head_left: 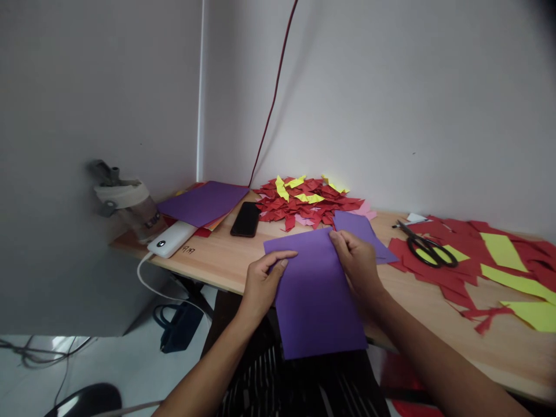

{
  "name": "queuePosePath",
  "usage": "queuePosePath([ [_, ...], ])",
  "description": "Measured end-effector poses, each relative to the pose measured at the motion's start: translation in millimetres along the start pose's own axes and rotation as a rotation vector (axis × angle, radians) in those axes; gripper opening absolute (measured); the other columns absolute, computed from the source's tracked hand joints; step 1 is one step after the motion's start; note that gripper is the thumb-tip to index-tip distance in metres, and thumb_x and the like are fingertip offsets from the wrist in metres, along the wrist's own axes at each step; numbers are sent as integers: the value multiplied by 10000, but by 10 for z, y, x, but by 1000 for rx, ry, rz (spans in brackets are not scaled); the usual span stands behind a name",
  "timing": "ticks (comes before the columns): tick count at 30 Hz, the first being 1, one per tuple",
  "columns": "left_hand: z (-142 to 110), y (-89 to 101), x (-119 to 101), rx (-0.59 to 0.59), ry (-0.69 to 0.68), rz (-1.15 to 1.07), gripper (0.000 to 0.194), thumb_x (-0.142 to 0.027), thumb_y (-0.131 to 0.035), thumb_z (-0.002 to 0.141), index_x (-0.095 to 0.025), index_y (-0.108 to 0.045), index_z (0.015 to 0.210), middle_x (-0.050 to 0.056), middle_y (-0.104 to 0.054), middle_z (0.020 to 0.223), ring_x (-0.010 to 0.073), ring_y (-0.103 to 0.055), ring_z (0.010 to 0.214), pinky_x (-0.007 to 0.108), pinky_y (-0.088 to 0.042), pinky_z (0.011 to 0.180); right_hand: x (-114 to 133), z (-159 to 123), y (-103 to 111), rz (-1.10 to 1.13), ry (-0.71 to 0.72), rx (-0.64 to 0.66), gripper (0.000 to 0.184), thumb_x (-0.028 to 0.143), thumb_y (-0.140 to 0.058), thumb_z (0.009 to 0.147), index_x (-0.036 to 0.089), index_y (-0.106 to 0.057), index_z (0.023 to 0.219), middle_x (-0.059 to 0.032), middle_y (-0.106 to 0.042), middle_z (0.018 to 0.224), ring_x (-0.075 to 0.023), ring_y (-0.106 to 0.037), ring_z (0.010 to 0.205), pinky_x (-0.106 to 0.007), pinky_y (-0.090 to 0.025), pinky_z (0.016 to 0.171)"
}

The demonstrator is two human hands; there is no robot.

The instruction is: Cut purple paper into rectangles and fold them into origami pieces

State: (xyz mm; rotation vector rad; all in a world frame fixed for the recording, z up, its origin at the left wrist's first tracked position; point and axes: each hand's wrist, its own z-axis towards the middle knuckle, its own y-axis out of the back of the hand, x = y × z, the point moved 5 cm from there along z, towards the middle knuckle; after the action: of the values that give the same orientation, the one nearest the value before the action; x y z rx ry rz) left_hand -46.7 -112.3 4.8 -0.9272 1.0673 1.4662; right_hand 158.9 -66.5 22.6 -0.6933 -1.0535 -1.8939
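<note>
A sheet of purple paper (319,301) is held up over my lap at the table's front edge. My left hand (263,284) pinches its left side near the top, thumb and index finger on the front face. At the upper right corner, my right hand (358,260) grips the same sheet, its thumb on top. Just behind the right hand lie more purple pieces (358,229) on the table. Farther back is a heap of folded red paper pieces (310,202), with yellow and pink ones among them.
Black-handled scissors (428,246) lie on red and yellow paper pieces (504,249) at the right. To the left are a phone (245,219), a white power bank (171,238) with a cable, a stack of coloured sheets (206,202) and a bottle (134,208). A wall stands behind.
</note>
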Motion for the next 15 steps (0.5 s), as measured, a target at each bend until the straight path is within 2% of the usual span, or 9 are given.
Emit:
queuePosePath([
  [4, 27, 4, -18, -25, -4, 10, 231, -221, -544, 887, -210, -751, 987, 30, -753, 1041, 175, -670, 1007, 300, -488, 941, -27, 13, -21, 69, -50, 32, 459, 528, -459, 916, 220, -316, 608, 43, -281, 602, -109, -285, 564, -247, -252, 518],
  [8, 35, 36, 4, -82, 2, 17, 235, -236, -541, 892, -210, -746, 1006, 25, -750, 1039, 174, -668, 1001, 303, -487, 940, -49, 1, -105, 134, -121, 164, 468, 555, -397, 933, 229, -274, 620, 42, -265, 602, -110, -276, 555, -248, -244, 505],
  [12, 45, 94, 31, -92, 1, 50, 242, -243, -546, 889, -205, -737, 1032, 36, -743, 1049, 188, -664, 1007, 324, -485, 949, -31, -2, -139, 61, -65, 224, 434, 494, -430, 930, 222, -295, 619, 40, -284, 604, -114, -311, 566, -244, -262, 526],
  [15, 121, 239, -93, -158, -97, 138, 272, -234, -553, 879, -207, -707, 1102, 63, -691, 1191, 205, -617, 1118, 342, -460, 988, -64, 18, -149, 20, -53, 226, 428, 480, -424, 928, 223, -282, 616, 40, -288, 592, -113, -312, 552, -245, -256, 517],
])
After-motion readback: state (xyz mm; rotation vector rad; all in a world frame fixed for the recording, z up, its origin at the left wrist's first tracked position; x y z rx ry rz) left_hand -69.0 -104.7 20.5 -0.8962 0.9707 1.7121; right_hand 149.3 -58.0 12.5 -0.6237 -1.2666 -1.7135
